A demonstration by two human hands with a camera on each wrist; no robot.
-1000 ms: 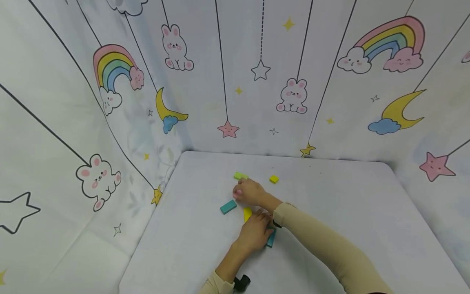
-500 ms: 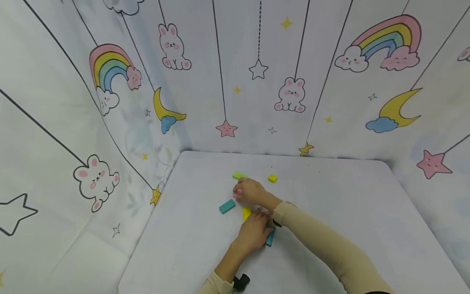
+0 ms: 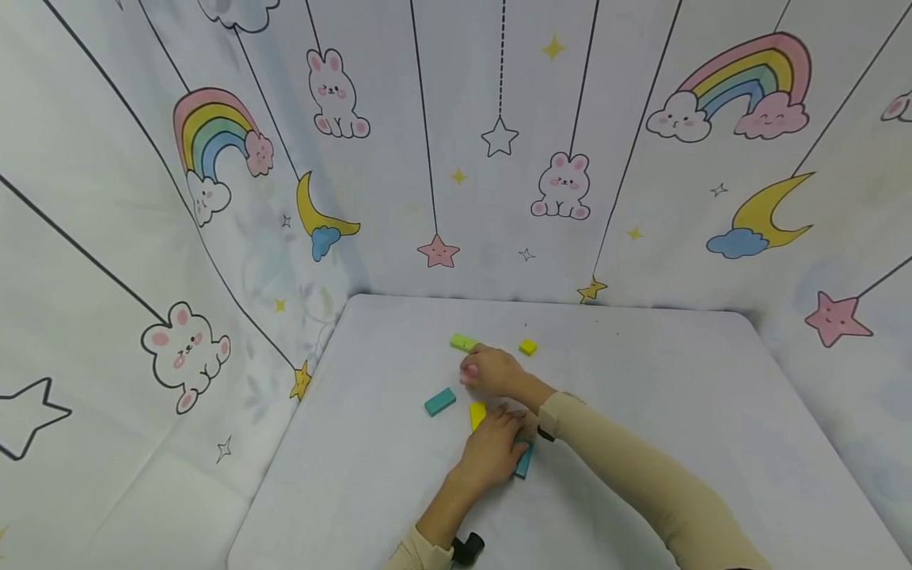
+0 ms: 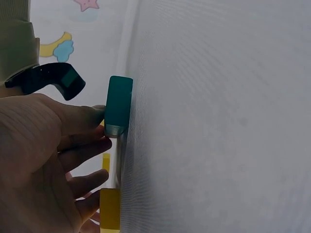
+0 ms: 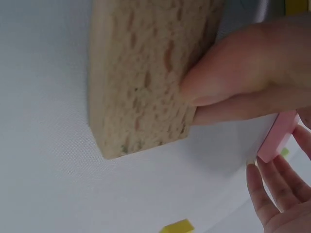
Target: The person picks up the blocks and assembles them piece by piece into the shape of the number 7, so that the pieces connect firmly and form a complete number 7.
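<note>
My left hand [image 3: 490, 450] lies low over the table, its fingers spread and slightly bent. In the left wrist view its thumb touches a teal block [image 4: 119, 103], and its fingers reach beside a yellow block [image 4: 110, 208]. The right wrist view shows a thumb and finger [image 5: 218, 82] against a block with a bare wood-grain face [image 5: 146, 73]; the head view hides that face. My right hand [image 3: 494, 372] is farther back, its wrist close to the left fingertips. Its fingers and thumb pinch a pink block [image 5: 278, 136], mostly hidden from above.
A second teal block [image 3: 440, 402] lies left of the hands. A lime green block [image 3: 463, 342] sits just behind the right hand, and a small yellow block [image 3: 527, 347] to its right. Patterned fabric [image 3: 399, 158] hangs around the white table [image 3: 641, 380].
My right hand has shifted slightly to the right, away from the separate teal block. The left hand stays in place.
</note>
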